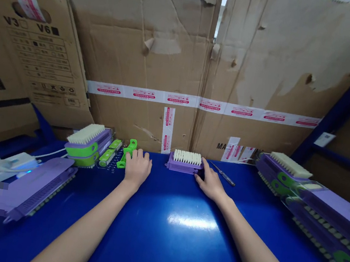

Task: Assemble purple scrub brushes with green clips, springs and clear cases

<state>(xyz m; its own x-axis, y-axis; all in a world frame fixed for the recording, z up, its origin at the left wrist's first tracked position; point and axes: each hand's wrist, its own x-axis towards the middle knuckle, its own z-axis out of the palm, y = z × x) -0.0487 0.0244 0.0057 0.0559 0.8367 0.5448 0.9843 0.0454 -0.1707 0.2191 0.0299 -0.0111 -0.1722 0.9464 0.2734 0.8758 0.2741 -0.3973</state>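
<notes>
A purple brush block with cream bristles facing up lies at the back middle of the blue table. My right hand is closed on its right end, thumb at the front and index finger at the back. Palm down, my left hand rests at the right edge of a green plastic bracket; its fingers are bent and slightly apart, and the outer ones overlap the bracket. Whatever lies under that palm is hidden. Just right of my right hand is a screwdriver.
Green parts and several small screws lie left of the bracket. Stacked purple-and-green brushes stand beyond them; more brushes line the right. A purple piece and a power strip with cables are at left. Cardboard walls the back.
</notes>
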